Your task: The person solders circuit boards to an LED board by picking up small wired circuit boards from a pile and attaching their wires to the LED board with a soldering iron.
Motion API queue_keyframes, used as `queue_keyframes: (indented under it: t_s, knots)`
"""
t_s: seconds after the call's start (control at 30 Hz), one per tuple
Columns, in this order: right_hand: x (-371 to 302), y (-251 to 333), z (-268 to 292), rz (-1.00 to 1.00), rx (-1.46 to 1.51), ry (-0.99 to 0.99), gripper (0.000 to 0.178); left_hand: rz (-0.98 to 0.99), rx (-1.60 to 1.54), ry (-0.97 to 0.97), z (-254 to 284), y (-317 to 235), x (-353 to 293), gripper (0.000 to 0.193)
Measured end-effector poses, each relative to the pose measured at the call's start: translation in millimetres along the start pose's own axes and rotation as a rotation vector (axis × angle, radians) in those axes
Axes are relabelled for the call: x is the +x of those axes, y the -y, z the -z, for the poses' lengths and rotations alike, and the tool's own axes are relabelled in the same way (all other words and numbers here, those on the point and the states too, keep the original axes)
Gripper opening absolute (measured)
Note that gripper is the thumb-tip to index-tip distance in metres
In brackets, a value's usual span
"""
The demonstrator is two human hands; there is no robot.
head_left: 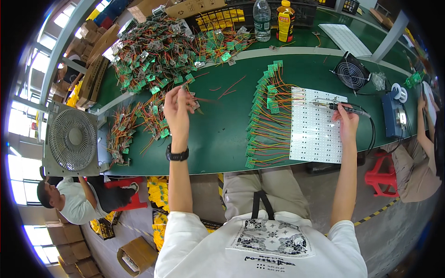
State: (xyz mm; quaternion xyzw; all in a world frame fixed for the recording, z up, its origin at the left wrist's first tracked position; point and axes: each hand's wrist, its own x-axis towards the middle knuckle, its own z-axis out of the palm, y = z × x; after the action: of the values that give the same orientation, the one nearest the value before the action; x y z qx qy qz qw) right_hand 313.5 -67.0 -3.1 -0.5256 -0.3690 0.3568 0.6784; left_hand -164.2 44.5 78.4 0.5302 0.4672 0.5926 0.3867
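My left hand (pixel 177 106) is raised over the green table's left part, its fingers pinched on a small wired circuit board (pixel 185 86); blurred red wires trail from it to the right. My right hand (pixel 346 121) grips a soldering iron (pixel 340 106) by its handle, with the metal tip pointing left over a white perforated panel (pixel 310 134). Along the panel's left edge lies a row of small green circuit boards (pixel 255 120). Their red and yellow wires reach onto the panel. Smaller heaps of wired boards (pixel 123 129) lie left of my left hand.
A large heap of wired boards (pixel 153 55) fills the far left. Behind stand a water bottle (pixel 262 21) and a yellow-capped drink bottle (pixel 285 22). At right are a black fan (pixel 351 73), a blue soldering station (pixel 392 113) and a solder spool (pixel 399 92). Other people sit at both sides.
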Motion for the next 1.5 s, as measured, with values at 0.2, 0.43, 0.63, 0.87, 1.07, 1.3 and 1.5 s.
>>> queue_keyframes:
  t_s: [0.2,0.43,0.63,0.87,1.07,1.3,1.5]
  knots:
    - [-2.3,4.8,-5.3,-0.008,0.007,-0.001,0.017,0.230,-0.478,-0.038,16.5,14.9,-49.6,0.022]
    - [2.8,3.4,-3.4,-0.001,-0.001,0.009,0.019,0.522,0.202,0.241,30.0,20.4,-75.5,0.023]
    - [0.0,2.7,-4.1,-0.007,0.008,0.008,0.019,-0.041,1.161,0.472,30.9,-9.2,-64.7,0.016]
    - [0.0,0.9,2.3,-0.032,0.009,-0.004,0.020,-0.006,0.626,0.151,36.1,-43.7,-19.7,0.021]
    - [1.1,-1.0,1.4,-0.040,0.006,0.016,0.020,0.290,0.346,0.307,31.6,-0.1,-49.6,0.020]
    - [0.0,3.1,-0.9,-0.034,-0.001,0.007,0.020,0.109,0.947,0.643,9.2,-21.8,-68.1,0.018]
    - [1.1,4.5,-2.9,-0.027,0.032,0.000,0.021,0.077,0.463,0.612,-15.9,-22.1,-63.8,0.021]
